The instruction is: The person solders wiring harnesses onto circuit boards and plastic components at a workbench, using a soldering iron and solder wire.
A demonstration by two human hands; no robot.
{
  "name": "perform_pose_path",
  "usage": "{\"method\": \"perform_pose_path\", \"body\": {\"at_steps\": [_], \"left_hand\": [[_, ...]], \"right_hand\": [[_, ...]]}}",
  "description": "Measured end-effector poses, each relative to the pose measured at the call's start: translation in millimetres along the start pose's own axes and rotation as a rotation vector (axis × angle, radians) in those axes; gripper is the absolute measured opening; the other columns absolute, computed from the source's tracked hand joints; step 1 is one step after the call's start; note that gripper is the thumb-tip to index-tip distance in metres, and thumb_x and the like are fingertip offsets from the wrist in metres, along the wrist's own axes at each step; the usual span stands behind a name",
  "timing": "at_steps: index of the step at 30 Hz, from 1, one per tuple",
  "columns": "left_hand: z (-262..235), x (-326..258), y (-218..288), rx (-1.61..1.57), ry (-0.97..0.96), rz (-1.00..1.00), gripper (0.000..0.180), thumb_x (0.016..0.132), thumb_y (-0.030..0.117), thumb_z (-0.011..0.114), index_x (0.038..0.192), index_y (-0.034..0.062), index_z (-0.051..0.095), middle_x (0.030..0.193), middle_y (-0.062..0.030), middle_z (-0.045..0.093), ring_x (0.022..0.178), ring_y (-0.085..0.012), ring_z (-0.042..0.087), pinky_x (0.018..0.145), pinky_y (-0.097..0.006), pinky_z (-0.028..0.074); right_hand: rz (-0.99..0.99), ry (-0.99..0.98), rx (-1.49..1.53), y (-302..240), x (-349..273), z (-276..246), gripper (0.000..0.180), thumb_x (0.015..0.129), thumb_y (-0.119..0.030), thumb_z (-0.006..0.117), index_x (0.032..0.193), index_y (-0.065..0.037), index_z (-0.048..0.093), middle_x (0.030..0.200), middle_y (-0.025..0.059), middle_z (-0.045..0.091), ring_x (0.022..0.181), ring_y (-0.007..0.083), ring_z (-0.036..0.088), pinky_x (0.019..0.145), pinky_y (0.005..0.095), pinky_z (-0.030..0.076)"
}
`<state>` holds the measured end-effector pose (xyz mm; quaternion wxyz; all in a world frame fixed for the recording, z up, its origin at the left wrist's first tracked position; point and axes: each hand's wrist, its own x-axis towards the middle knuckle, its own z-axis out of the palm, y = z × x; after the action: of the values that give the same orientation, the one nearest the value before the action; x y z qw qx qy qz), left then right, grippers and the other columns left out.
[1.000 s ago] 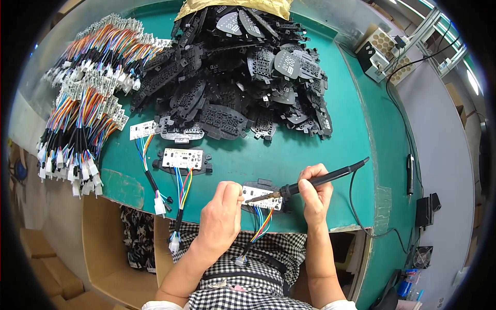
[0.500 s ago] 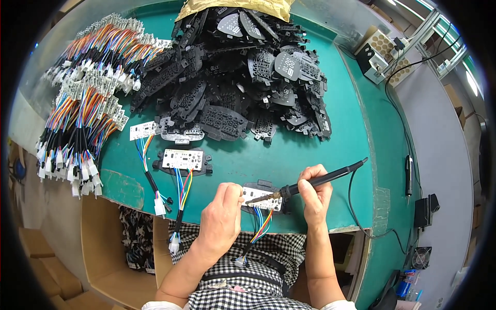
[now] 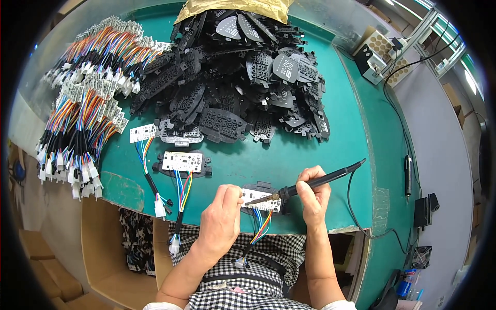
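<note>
At nine o'clock on the green tabletop [image 3: 310,155] lie bundles of coloured harnesses [image 3: 77,129]; two finished boards [image 3: 182,161] with wire tails sit toward the centre, below the black housings [image 3: 237,77] heaped at twelve. At six o'clock, by the near edge, my left hand [image 3: 221,219] presses down on the white board [image 3: 261,199], fingers closed over its left end. My right hand [image 3: 312,199], at its three o'clock, has its grip clamped around the soldering iron [image 3: 320,180], whose tip touches the board's top.
</note>
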<state>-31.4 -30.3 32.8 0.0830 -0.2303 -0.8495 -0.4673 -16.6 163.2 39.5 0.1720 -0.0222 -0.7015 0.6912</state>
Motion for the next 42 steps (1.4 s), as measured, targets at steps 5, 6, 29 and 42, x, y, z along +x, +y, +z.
{"method": "perform_pose_path", "body": {"at_steps": [5,6,29,42], "left_hand": [[0,-1,0,-0.01,-0.005,-0.003,0.028,0.07,-0.015,0.055,0.091,-0.0001,0.044,0.085,-0.0149,0.051,0.07,-0.0268,0.059,0.06,-0.033,0.048],[0,-1,0,-0.019,-0.007,-0.009,0.028,0.07,-0.015,0.055,0.091,-0.0002,0.044,0.085,-0.015,0.051,0.07,-0.0266,0.059,0.06,-0.033,0.048],[-6,-6,-3,0.229,-0.044,0.075,0.02,0.071,-0.002,0.059,0.089,0.0026,0.051,0.084,-0.014,0.053,0.079,-0.0322,0.051,0.07,-0.039,0.044],[-116,41,-67,0.443,0.089,-0.099,0.024,0.07,-0.003,0.058,0.09,0.0023,0.046,0.077,-0.0158,0.057,0.074,-0.0332,0.059,0.065,-0.04,0.047]], "right_hand": [[-0.008,0.001,-0.006,0,0,0,0.01,0.077,-0.007,0.053,0.079,-0.006,0.043,0.07,0.0002,0.042,0.064,0.0079,0.036,0.058,0.0217,0.03],[-0.01,0.0,-0.009,0,0,0,0.01,0.076,-0.007,0.053,0.079,-0.006,0.043,0.07,0.0002,0.042,0.064,0.0079,0.036,0.058,0.0217,0.03],[-0.24,0.405,0.323,-5,8,-6,0.011,0.081,-0.01,0.053,0.081,-0.007,0.042,0.068,-0.0009,0.036,0.053,0.0048,0.029,0.042,0.0187,0.021],[-0.267,0.425,0.376,-6,12,-25,0.012,0.084,-0.014,0.05,0.082,-0.006,0.041,0.068,0.001,0.039,0.05,0.0036,0.028,0.04,0.017,0.021]]}}
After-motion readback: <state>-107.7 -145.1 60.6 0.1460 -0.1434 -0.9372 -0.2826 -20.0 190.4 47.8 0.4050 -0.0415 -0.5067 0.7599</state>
